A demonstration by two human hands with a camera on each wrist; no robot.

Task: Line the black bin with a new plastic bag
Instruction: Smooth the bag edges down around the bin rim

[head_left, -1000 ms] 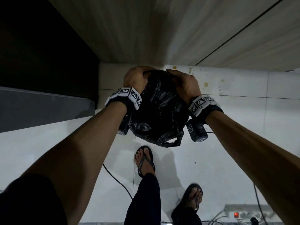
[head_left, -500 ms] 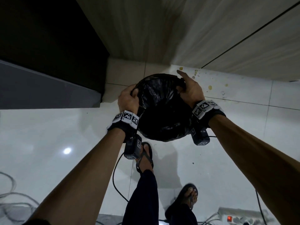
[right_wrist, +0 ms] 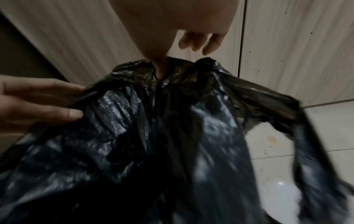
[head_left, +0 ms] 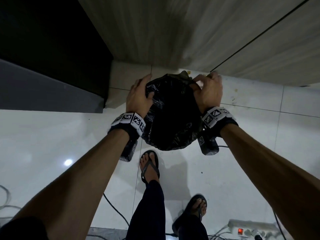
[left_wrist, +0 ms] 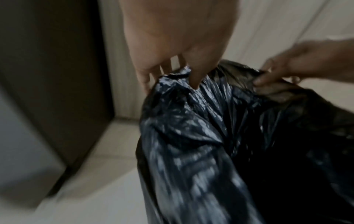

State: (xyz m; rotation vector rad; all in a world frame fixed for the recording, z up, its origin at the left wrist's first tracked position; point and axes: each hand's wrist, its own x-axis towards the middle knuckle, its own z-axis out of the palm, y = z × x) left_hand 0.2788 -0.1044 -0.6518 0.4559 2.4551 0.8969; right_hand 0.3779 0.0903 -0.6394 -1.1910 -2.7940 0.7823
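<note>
A crinkled black plastic bag [head_left: 173,116] is spread in a round shape low over the white floor, between my two hands; the black bin cannot be made out beneath it. My left hand [head_left: 147,89] pinches the bag's far left edge, thumb [left_wrist: 193,81] on the plastic and fingers behind it. On the far right edge my right hand [head_left: 202,82] pinches the bag, its thumb [right_wrist: 161,68] pushed into a fold. In the left wrist view the bag [left_wrist: 201,136] hangs in glossy folds; in the right wrist view the bag [right_wrist: 191,121] trails a loose strip at the right.
A dark cabinet [head_left: 52,49] stands at the left and a wood-grain panel wall [head_left: 190,32] right behind the bag. My sandalled feet [head_left: 149,163] stand just in front of it. Cables and a power strip [head_left: 251,229] lie on the floor near me.
The bag, bunched up between my hands a second ago, now lies spread wide and lower. Both hands have shifted along its edge toward the far side by the wall.
</note>
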